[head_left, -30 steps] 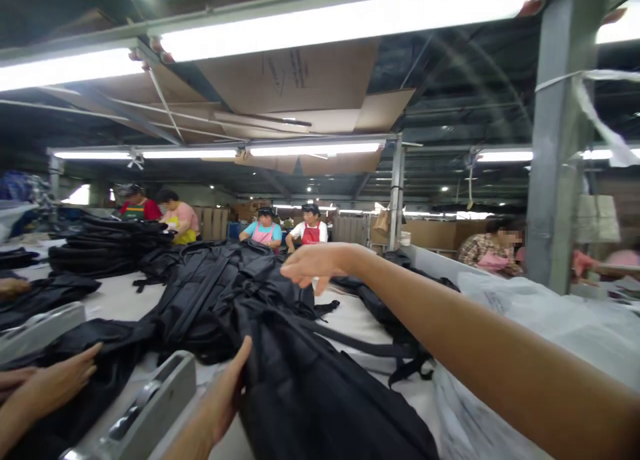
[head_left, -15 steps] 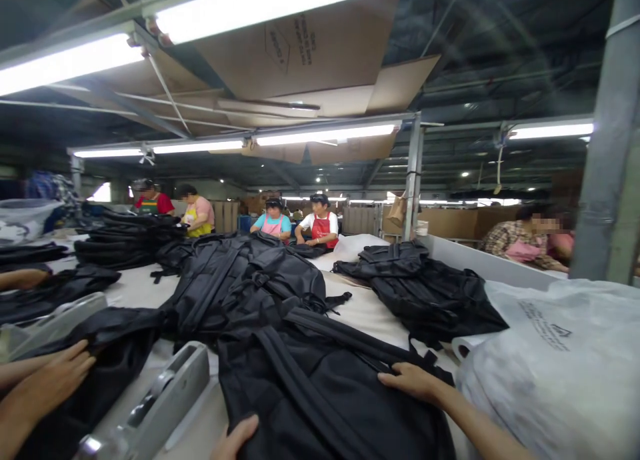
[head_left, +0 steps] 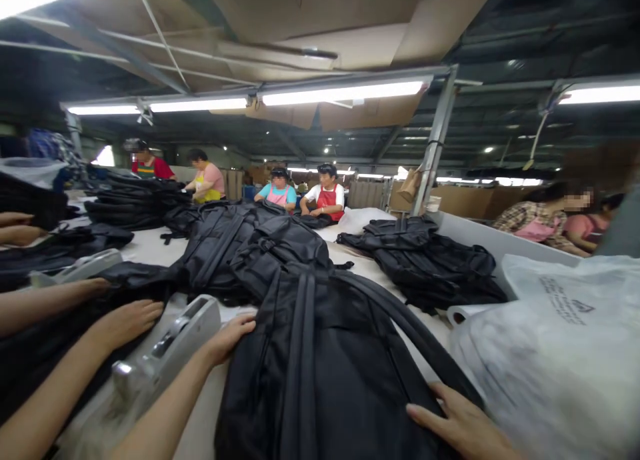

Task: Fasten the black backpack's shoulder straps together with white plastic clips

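Observation:
A black backpack lies before me, its padded shoulder straps facing up. My left hand is closed at the upper left edge of the backpack, fingertips against the fabric. Lower down on the opposite side, my right hand grips the edge beside the loose right strap, thumb on top and the other fingers partly hidden. Just left of my left forearm stands a grey metal machine arm. More black backpacks are heaped right behind mine.
At left, a co-worker's hands rest on black fabric. A stuffed translucent plastic bag and a white roll are at right. Several black bags lie on the white table. Co-workers stand across it.
The backpack has turned more upright toward me and its right strap now arches outward. My left hand has moved up along its left edge; my right hand has come lower. The view has tilted down.

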`<state>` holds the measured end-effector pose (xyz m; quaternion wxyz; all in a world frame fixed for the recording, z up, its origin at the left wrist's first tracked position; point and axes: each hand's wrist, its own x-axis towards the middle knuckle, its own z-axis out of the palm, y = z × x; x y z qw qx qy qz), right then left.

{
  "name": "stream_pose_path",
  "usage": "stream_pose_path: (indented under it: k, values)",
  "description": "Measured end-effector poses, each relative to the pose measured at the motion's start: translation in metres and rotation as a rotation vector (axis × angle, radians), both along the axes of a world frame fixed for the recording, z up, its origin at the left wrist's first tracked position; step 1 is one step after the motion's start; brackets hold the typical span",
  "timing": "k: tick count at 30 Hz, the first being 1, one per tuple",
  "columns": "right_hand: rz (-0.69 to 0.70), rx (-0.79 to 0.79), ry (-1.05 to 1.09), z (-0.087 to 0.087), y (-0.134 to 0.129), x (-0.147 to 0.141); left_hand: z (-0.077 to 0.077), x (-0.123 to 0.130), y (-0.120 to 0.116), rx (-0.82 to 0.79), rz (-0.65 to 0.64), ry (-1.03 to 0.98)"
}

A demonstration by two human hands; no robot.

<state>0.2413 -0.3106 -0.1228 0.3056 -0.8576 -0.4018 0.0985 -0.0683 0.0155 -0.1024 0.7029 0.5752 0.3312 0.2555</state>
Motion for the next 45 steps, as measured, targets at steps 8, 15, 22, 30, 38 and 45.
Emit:
stream_pose_path:
  k: [8,15,22,30,38,45]
  values:
    - [0.147,-0.137,-0.411,-0.002,-0.018,-0.012,-0.002,-0.028,-0.027,-0.011,-0.001,0.164]
    - [0.859,0.277,-0.85,0.006,-0.013,-0.089,-0.023,-0.072,-0.109,-0.291,-0.18,-0.039]
    - [0.856,0.462,-0.323,0.036,0.033,-0.135,-0.018,-0.066,-0.116,-0.152,-0.064,0.052]
    - [0.45,0.638,-0.037,0.151,0.095,-0.107,0.049,-0.055,-0.103,0.591,0.245,0.117]
    - [0.385,0.67,-0.126,0.165,0.147,-0.118,0.08,-0.014,-0.101,0.725,0.093,0.112]
    - [0.416,0.638,-0.085,0.169,0.156,-0.127,0.111,0.006,-0.089,0.379,-0.259,-0.037]
